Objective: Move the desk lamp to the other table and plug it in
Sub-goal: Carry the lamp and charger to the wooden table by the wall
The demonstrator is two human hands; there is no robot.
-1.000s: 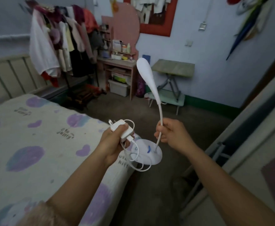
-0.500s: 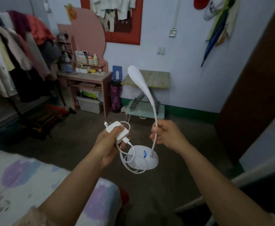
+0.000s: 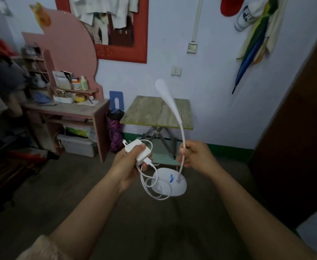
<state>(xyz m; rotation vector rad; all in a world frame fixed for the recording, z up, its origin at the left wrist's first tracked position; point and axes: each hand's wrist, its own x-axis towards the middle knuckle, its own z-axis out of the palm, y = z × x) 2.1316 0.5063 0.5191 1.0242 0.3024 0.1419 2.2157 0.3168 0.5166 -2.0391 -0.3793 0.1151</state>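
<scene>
Right now the right hand (image 3: 197,158) is gripping the thin neck of the white desk lamp (image 3: 169,182), holding it in mid-air above the floor. At nine o'clock of it, the left hand (image 3: 129,164) is clutching the plug (image 3: 138,151), cord (image 3: 150,186) looping below. A small folding bench (image 3: 150,111) is standing at twelve o'clock by the wall.

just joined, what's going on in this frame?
A person is carrying a white desk lamp across a bedroom. The right hand grips its thin neck; the left hand holds the white plug adapter, with the cable looping below. A small folding table stands ahead by the wall. Nothing is plugged in yet.
</scene>
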